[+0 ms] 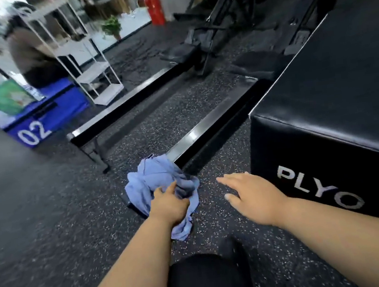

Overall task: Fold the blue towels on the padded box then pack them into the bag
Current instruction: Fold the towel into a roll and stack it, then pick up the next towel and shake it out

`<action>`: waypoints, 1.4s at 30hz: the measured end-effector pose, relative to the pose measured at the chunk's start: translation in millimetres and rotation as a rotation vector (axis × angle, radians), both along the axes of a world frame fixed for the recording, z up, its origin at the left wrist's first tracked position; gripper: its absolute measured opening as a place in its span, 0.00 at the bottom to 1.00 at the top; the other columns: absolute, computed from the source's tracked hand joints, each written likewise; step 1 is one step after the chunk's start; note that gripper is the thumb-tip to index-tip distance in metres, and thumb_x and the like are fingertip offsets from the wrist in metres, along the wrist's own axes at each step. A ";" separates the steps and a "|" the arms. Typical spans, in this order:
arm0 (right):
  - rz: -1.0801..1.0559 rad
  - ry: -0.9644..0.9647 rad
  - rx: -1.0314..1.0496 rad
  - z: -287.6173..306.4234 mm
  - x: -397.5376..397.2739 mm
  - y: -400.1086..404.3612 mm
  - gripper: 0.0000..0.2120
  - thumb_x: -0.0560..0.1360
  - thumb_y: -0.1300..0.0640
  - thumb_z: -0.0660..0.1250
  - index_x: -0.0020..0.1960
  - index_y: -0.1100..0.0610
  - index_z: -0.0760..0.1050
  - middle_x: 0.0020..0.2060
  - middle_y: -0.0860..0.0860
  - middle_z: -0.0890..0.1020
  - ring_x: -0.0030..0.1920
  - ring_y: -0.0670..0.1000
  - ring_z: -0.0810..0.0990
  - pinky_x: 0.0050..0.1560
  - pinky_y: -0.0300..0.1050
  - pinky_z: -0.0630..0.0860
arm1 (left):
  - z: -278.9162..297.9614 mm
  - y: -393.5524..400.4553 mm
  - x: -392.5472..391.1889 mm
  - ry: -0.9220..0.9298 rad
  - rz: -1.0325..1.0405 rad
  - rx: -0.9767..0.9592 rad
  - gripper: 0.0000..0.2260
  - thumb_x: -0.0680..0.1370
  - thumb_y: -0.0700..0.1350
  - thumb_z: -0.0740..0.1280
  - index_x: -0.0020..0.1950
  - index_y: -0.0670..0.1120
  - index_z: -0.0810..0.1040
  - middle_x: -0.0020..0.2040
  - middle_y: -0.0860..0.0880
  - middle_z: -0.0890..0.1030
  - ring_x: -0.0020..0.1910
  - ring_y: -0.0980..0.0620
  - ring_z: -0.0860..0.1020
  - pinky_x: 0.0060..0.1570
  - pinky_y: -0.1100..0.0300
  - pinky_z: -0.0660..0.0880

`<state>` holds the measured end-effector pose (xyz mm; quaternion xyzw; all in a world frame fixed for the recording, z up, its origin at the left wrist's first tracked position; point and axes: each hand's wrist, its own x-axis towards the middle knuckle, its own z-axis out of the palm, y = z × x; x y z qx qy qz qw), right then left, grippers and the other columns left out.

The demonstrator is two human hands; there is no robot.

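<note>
Left hand: the left hand [168,206] grips a crumpled blue towel [158,185], fingers curled into the cloth.
Right hand: the right hand [249,194] hovers flat, fingers straight and spread, holding nothing, just right of the towel.
Towel: bunched in a heap on the speckled floor [50,220], under and ahead of the left hand, its far edge by the end of a black metal rail [208,129].
Padded box: a black padded box [335,92] marked "PLYO" stands to the right of the right hand, close to it, not touched.
Farther off: ahead and left of the left hand, a blue box [47,118] marked "02", a white shelf rack [87,60], and a red fire extinguisher [154,8] beyond.
</note>
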<state>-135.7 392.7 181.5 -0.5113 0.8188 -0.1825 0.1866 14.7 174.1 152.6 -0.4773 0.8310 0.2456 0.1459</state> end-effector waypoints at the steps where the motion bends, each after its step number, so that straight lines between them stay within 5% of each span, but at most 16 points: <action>1: 0.006 -0.004 0.009 -3.9 2.6 -12.8 0.26 0.86 0.47 0.59 0.83 0.47 0.61 0.81 0.47 0.66 0.81 0.47 0.62 0.80 0.43 0.52 | -2.0 -7.8 2.5 0.014 0.045 0.020 0.34 0.77 0.59 0.67 0.82 0.59 0.63 0.82 0.43 0.60 0.77 0.35 0.63 0.74 0.44 0.67; 8: 0.040 -0.043 0.063 -34.7 3.7 -80.7 0.25 0.86 0.47 0.58 0.83 0.47 0.62 0.80 0.47 0.67 0.80 0.50 0.64 0.80 0.46 0.57 | -96.1 -82.5 12.5 -0.009 0.181 0.133 0.37 0.78 0.59 0.62 0.86 0.57 0.55 0.84 0.45 0.57 0.82 0.41 0.53 0.78 0.50 0.60; 12: 0.021 -0.066 0.099 -56.2 -5.5 -100.0 0.25 0.86 0.47 0.58 0.82 0.46 0.63 0.80 0.47 0.67 0.80 0.50 0.64 0.80 0.47 0.59 | -98.5 -88.4 -15.3 0.077 0.225 0.171 0.34 0.79 0.53 0.68 0.84 0.57 0.60 0.82 0.42 0.59 0.80 0.38 0.59 0.77 0.48 0.64; 16: -0.023 -0.080 0.100 -71.0 -17.1 -116.6 0.24 0.86 0.48 0.58 0.82 0.46 0.64 0.79 0.45 0.68 0.78 0.49 0.65 0.78 0.44 0.60 | -109.6 -112.8 -47.8 0.145 0.192 0.149 0.31 0.83 0.50 0.63 0.85 0.50 0.58 0.84 0.42 0.57 0.83 0.43 0.54 0.79 0.52 0.58; 20: -0.047 -0.093 0.095 -83.3 -30.2 -133.3 0.24 0.86 0.49 0.59 0.82 0.47 0.64 0.78 0.45 0.70 0.77 0.48 0.67 0.77 0.44 0.61 | -123.2 -155.6 -73.0 0.118 0.211 0.033 0.39 0.74 0.65 0.53 0.83 0.50 0.63 0.85 0.47 0.59 0.84 0.47 0.49 0.81 0.53 0.49; 23: -0.058 -0.108 0.100 -92.6 -39.1 -142.1 0.24 0.86 0.49 0.58 0.82 0.46 0.64 0.77 0.45 0.70 0.76 0.49 0.67 0.77 0.44 0.62 | -117.9 -167.9 -85.3 0.111 0.286 0.074 0.31 0.82 0.57 0.58 0.85 0.52 0.59 0.84 0.45 0.59 0.85 0.46 0.46 0.80 0.54 0.51; 30: -0.060 -0.132 0.123 -105.8 -53.5 -147.7 0.25 0.85 0.49 0.59 0.82 0.45 0.64 0.77 0.45 0.71 0.75 0.50 0.68 0.76 0.47 0.65 | -128.6 -195.9 -95.6 0.062 0.460 0.169 0.37 0.77 0.62 0.64 0.85 0.63 0.53 0.86 0.44 0.40 0.82 0.41 0.59 0.81 0.48 0.54; 33: -0.059 -0.148 0.129 -110.4 -57.9 -145.6 0.25 0.85 0.48 0.59 0.82 0.45 0.63 0.77 0.45 0.70 0.76 0.50 0.67 0.77 0.48 0.65 | -133.7 -203.6 -97.6 0.067 0.424 0.103 0.32 0.78 0.59 0.62 0.82 0.61 0.61 0.84 0.42 0.52 0.78 0.37 0.64 0.78 0.45 0.61; 35: -0.064 -0.152 0.129 -113.0 -60.0 -143.8 0.25 0.85 0.48 0.59 0.82 0.44 0.63 0.78 0.44 0.69 0.77 0.50 0.66 0.78 0.48 0.64 | -135.2 -208.5 -99.6 0.099 0.404 0.049 0.22 0.75 0.57 0.61 0.67 0.54 0.76 0.77 0.39 0.66 0.71 0.37 0.71 0.73 0.47 0.67; 37: -0.068 -0.153 0.126 -113.1 -61.1 -142.5 0.25 0.85 0.48 0.59 0.82 0.44 0.63 0.78 0.44 0.68 0.77 0.50 0.66 0.78 0.48 0.63 | -135.1 -212.0 -98.1 0.146 0.433 0.023 0.12 0.75 0.54 0.63 0.53 0.51 0.77 0.72 0.39 0.71 0.65 0.38 0.72 0.69 0.48 0.69; 40: -0.063 -0.155 0.115 -111.7 -61.8 -140.6 0.25 0.85 0.48 0.59 0.81 0.44 0.64 0.77 0.44 0.69 0.76 0.50 0.66 0.78 0.48 0.63 | -135.6 -215.4 -88.6 0.238 0.525 0.122 0.27 0.75 0.56 0.67 0.75 0.59 0.74 0.83 0.44 0.59 0.79 0.40 0.60 0.79 0.45 0.58; 42: -0.059 -0.164 0.106 -112.3 -61.9 -138.7 0.24 0.85 0.48 0.60 0.80 0.44 0.65 0.77 0.44 0.69 0.76 0.50 0.67 0.78 0.49 0.64 | -138.5 -218.8 -84.1 0.284 0.561 0.193 0.37 0.68 0.59 0.69 0.78 0.62 0.70 0.85 0.48 0.56 0.82 0.42 0.57 0.81 0.45 0.54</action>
